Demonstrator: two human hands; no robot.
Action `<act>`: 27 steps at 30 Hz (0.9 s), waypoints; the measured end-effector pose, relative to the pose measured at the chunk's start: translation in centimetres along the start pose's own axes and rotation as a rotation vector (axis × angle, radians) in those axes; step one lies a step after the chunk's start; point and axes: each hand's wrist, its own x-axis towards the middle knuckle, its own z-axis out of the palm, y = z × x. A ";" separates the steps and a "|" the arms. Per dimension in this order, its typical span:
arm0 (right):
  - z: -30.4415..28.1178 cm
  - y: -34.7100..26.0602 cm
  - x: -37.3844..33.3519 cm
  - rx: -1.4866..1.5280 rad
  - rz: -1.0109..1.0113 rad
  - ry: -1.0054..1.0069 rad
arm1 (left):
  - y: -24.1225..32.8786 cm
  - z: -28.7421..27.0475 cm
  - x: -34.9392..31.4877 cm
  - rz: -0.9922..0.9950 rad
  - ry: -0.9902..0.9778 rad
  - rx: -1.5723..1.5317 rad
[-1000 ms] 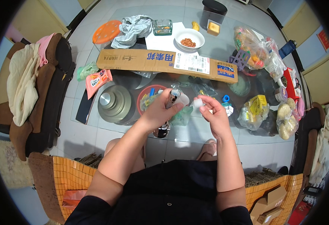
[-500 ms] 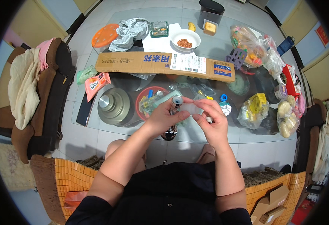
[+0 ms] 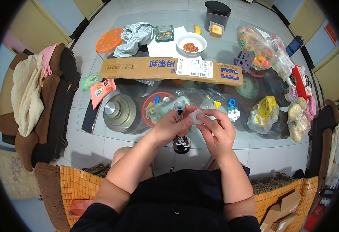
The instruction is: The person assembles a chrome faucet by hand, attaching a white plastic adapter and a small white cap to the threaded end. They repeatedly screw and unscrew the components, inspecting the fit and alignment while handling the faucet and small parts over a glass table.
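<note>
My left hand [image 3: 168,127] is closed round the neck of a shiny, slim metal vessel-like thing [image 3: 181,144]. It has a flared round top and a bulging dark, patterned base, and I cannot make out its exact kind. Just right of its neck, the fingers of my right hand [image 3: 218,132] pinch a small round white piece [image 3: 195,116], its flat face turned up. My left fingertips reach close to this white piece; whether they touch it is unclear. Both hands are above the near edge of the glass table [image 3: 146,138].
A long cardboard box [image 3: 138,69] lies across the table. Behind it stands a white bowl [image 3: 200,41] of reddish-brown nuts. A steel lidded pot [image 3: 123,116] and a red basin [image 3: 145,104] are at left. Bagged food [image 3: 264,116] and a blue bottle [image 3: 294,46] are at right.
The white piece has turned from a side-on look to its round face. The metal thing shows more of its base, and my right hand has shifted slightly nearer me.
</note>
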 end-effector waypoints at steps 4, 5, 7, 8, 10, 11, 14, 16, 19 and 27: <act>0.3 -0.4 -0.5 0.156 0.120 0.025 | 0.1 0.6 0.0 0.045 -0.015 -0.036; 0.3 -0.4 -0.4 0.154 0.109 0.017 | 0.1 0.5 0.0 0.032 -0.040 -0.051; 0.1 -0.5 -0.3 0.153 0.086 0.000 | 0.0 0.1 -0.1 0.008 -0.088 -0.078; 0.1 -0.5 -0.3 0.149 0.077 -0.004 | 0.0 0.0 0.0 0.006 -0.098 -0.085; 0.1 -0.5 -0.3 0.138 0.059 -0.011 | -0.1 -0.3 0.1 0.001 -0.118 -0.098; 0.2 -0.3 -0.4 0.124 0.038 -0.010 | 0.0 -0.2 0.1 -0.007 -0.104 -0.094; 0.3 -0.1 -0.6 0.085 0.011 -0.017 | 0.2 0.1 0.0 -0.027 -0.067 -0.064; 0.3 -0.2 -0.7 0.057 0.042 -0.036 | 0.1 0.0 0.1 -0.031 -0.051 -0.022; -0.1 0.3 -1.0 0.212 0.299 -0.043 | 0.4 0.4 0.2 0.001 -0.021 0.109; -0.2 2.9 -2.0 1.312 1.005 -0.070 | 1.0 1.6 0.6 0.058 0.156 0.216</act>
